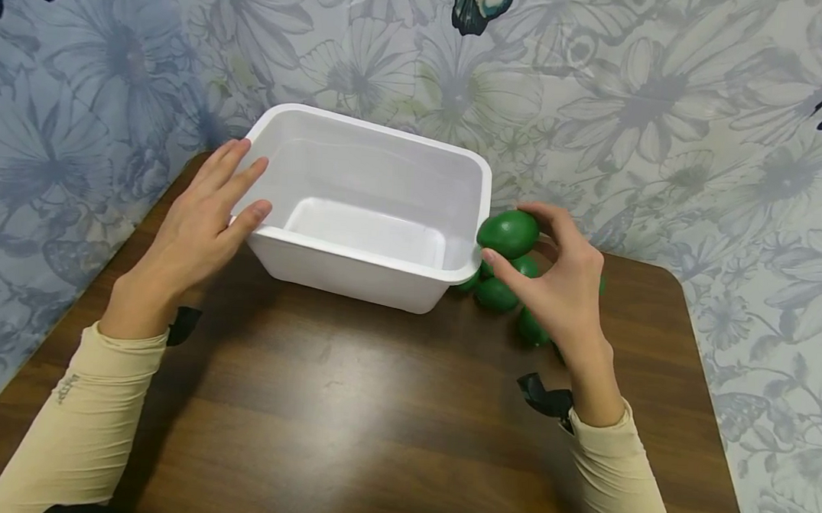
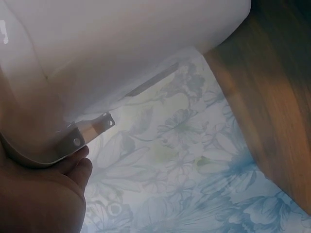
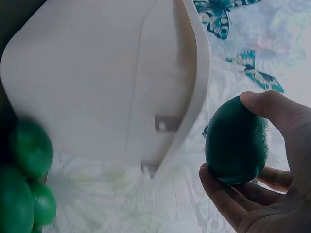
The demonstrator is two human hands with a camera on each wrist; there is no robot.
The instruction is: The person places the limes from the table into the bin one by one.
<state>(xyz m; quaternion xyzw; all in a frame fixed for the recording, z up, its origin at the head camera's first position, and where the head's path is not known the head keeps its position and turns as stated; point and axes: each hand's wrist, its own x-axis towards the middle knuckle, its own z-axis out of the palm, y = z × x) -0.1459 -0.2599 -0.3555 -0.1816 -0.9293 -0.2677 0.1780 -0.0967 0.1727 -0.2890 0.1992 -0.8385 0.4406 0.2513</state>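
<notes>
My right hand pinches a smooth green oval fruit between thumb and fingers, raised beside the right rim of a white plastic tub. The right wrist view shows the same fruit apart from the tub wall. Several similar green fruits lie on the table beneath my right hand, partly hidden by it and by the tub. My left hand rests at the tub's left rim with its fingers extended. No fruit shows inside the tub.
The brown wooden table has rounded far corners. Behind it rises a wall with a flower pattern and butterfly figures. Dark straps sit at both wrists.
</notes>
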